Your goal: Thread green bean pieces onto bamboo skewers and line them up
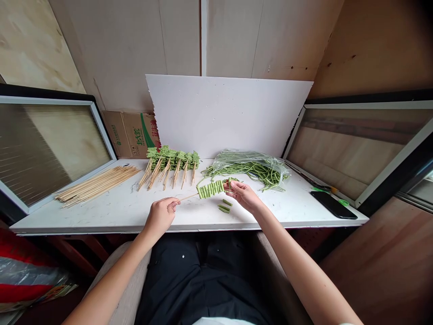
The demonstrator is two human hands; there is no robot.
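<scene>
My left hand (pixel 163 215) is closed on the bare end of a thin wooden skewer (pixel 188 197), held above the white table. Green bean pieces (pixel 211 189) sit side by side across the skewer's other part, in a zigzag row. At the right end of that row, my right hand (pixel 241 193) pinches a green bean between thumb and fingers. A thin strand of bean curves above the row's left side. Below my right hand, several short cut bean pieces (pixel 223 208) lie on the table.
Loose bare skewers (pixel 98 184) lie at the left. Filled bean skewers (pixel 173 159) are stacked behind my left hand, near a cardboard box (pixel 126 135). Long beans (pixel 250 169) spill from a clear bag. A black phone (pixel 333 205) lies at the right edge of the white table (pixel 135 216).
</scene>
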